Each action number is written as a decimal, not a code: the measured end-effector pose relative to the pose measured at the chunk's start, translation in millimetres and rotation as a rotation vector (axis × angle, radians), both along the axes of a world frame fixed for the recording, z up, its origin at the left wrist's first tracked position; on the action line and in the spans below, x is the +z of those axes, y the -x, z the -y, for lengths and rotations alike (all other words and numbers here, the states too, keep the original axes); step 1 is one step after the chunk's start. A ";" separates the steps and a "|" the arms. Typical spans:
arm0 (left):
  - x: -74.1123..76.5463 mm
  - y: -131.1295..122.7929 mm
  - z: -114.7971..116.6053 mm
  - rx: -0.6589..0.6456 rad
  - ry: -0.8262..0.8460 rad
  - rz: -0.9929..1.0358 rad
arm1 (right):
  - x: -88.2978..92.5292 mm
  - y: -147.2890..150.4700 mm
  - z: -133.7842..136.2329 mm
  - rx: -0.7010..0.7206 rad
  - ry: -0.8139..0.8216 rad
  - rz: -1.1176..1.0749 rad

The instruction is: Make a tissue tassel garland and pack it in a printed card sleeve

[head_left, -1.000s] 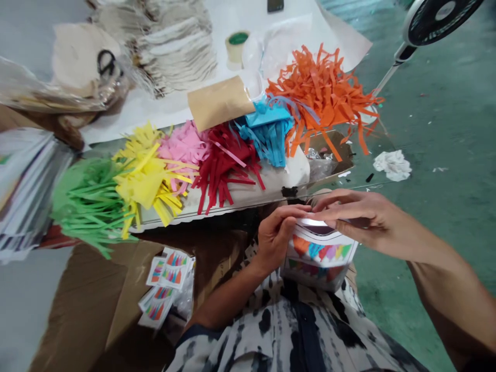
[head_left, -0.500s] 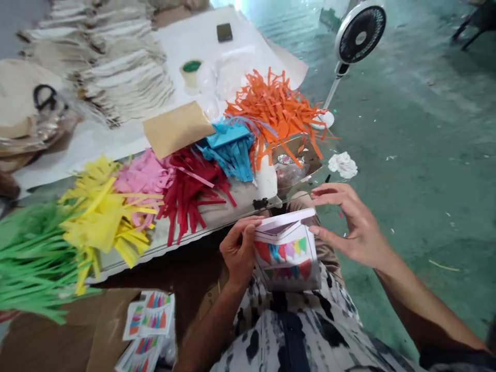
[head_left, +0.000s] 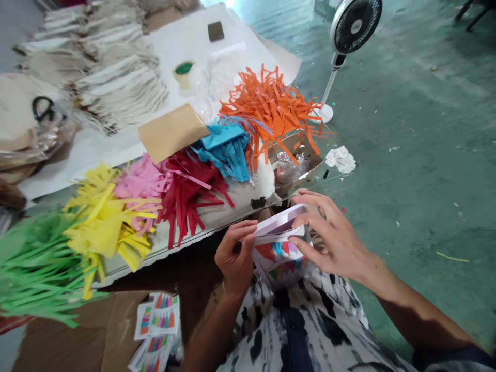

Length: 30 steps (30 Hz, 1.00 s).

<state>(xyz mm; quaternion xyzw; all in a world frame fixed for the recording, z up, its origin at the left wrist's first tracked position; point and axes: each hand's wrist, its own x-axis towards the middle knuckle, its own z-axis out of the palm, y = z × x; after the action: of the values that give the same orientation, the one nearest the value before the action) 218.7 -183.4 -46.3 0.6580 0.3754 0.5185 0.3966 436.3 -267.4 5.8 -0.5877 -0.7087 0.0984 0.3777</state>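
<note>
Over my lap is a white paper packet [head_left: 281,254] printed with rows of colourful tassels. Its top edge shows a pale lavender fold [head_left: 279,221] with a narrow gap beneath. My left hand [head_left: 236,256] pinches the packet's upper left corner between thumb and fingers. At the upper right end, my right hand [head_left: 333,232] has its fingertips and thumb on either side of the fold. The lower part of the packet tilts away and is partly hidden by the hands. More printed packets [head_left: 157,330] lie to the lower left, on brown cardboard [head_left: 73,336].
Along the table edge lie fringed paper bundles: green [head_left: 39,263], yellow [head_left: 104,222], pink [head_left: 143,181], red [head_left: 189,196], blue [head_left: 225,150] and orange [head_left: 271,111]. Behind them are a brown envelope [head_left: 172,133] and stacked cloth [head_left: 120,93]. A fan [head_left: 356,26] stands on the right.
My right hand has moved left, from beside the packet onto its upper right end. The packet has tilted, so less of its printed front shows.
</note>
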 end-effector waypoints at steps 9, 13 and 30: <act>-2.3 18.0 -4.2 -0.138 -0.107 0.019 | 5.5 -1.3 5.0 -0.029 0.124 -0.098; 1.5 23.2 -11.5 -0.230 -0.125 -0.010 | 2.0 -4.6 3.4 -0.009 0.140 -0.140; 95.1 -5.7 -71.7 -0.827 -0.021 -0.663 | 1.1 0.2 -8.6 0.104 0.111 -0.192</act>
<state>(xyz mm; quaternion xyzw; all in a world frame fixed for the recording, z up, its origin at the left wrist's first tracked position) 224.4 -111.7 48.8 0.8836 0.1847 0.0869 0.4214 436.1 -258.7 6.9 -0.5580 -0.6923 0.2127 0.4051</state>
